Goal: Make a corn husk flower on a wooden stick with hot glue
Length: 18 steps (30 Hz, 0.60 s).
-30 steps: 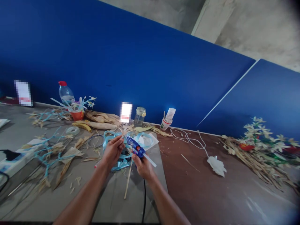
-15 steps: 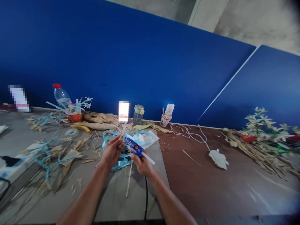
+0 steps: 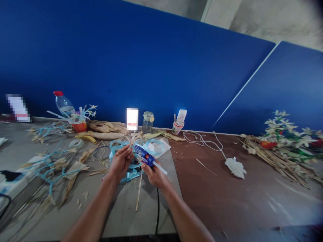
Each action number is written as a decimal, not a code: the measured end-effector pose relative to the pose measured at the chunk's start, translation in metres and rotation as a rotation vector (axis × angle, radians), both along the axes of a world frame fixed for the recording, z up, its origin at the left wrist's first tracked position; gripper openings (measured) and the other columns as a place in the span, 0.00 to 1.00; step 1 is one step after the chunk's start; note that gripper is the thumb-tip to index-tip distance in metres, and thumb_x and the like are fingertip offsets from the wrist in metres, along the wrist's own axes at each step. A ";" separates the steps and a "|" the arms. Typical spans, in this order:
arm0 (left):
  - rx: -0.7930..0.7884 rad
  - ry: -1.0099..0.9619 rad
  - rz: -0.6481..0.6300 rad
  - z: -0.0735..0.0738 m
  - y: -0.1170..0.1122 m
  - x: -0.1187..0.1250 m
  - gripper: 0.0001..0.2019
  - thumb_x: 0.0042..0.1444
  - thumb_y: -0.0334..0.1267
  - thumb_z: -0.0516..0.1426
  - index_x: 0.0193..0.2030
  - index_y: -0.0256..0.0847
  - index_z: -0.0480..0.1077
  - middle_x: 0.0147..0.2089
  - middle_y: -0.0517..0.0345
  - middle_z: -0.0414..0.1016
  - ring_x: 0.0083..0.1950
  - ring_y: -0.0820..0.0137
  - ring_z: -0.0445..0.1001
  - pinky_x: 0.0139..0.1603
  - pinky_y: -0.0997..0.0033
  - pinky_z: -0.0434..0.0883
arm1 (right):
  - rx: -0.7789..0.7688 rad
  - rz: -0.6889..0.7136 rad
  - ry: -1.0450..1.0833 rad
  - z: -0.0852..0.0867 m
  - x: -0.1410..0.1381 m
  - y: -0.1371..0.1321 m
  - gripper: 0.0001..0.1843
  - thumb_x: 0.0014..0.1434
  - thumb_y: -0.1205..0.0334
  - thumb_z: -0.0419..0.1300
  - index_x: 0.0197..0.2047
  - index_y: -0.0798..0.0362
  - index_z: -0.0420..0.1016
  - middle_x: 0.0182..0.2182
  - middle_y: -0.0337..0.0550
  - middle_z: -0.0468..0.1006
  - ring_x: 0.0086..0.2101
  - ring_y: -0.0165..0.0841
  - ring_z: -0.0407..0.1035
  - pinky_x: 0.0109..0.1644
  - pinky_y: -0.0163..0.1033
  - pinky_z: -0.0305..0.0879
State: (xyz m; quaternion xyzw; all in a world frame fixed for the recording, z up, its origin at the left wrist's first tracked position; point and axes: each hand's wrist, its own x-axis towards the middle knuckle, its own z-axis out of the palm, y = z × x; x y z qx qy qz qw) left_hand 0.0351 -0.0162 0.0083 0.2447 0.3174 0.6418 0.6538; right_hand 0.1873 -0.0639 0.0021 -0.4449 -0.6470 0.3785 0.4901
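Close in front of the wearer, above the grey part of the surface [image 3: 166, 211], both hands are raised and almost meet. The right hand [image 3: 154, 174] is wrapped around a blue hot-glue gun [image 3: 143, 155]; a white glue stick [image 3: 160, 168] juts from its back end, and a black cord [image 3: 157, 210] runs down to the near edge. The left hand [image 3: 121, 161] pinches a small pale piece [image 3: 132, 142] between thumb and fingertips; its exact shape is too fine to tell. Over the last second the gap has narrowed: the nozzle now sits right at the pinched piece, apparently in place for gluing, though contact and any fresh glue cannot be made out. The head view has also shifted slightly.

Under and behind the hands lies light-blue ribbon [image 3: 132, 174], with a thin stick [image 3: 139, 193] nearer the wearer. To the left are blue-stemmed branches [image 3: 51, 183] and a white power strip [image 3: 21, 179]. Farther back stand a red cup [image 3: 79, 126], a red-capped bottle [image 3: 64, 105], a lidded jar [image 3: 148, 122] and a paper cup [image 3: 178, 128]. On the brown right side are crumpled white tissue [image 3: 236, 168] and white artificial flowers [image 3: 280, 129]. A blue partition [image 3: 151, 60] closes off the back, with bare grey wall [image 3: 277, 20] above.
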 end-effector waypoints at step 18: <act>-0.049 0.146 0.128 0.004 -0.002 0.006 0.15 0.35 0.33 0.66 0.34 0.36 0.75 0.22 0.63 0.67 0.20 0.83 0.61 0.20 0.84 0.61 | 0.015 0.029 -0.016 0.002 0.001 -0.003 0.15 0.55 0.52 0.56 0.39 0.55 0.69 0.32 0.44 0.75 0.32 0.32 0.67 0.37 0.36 0.65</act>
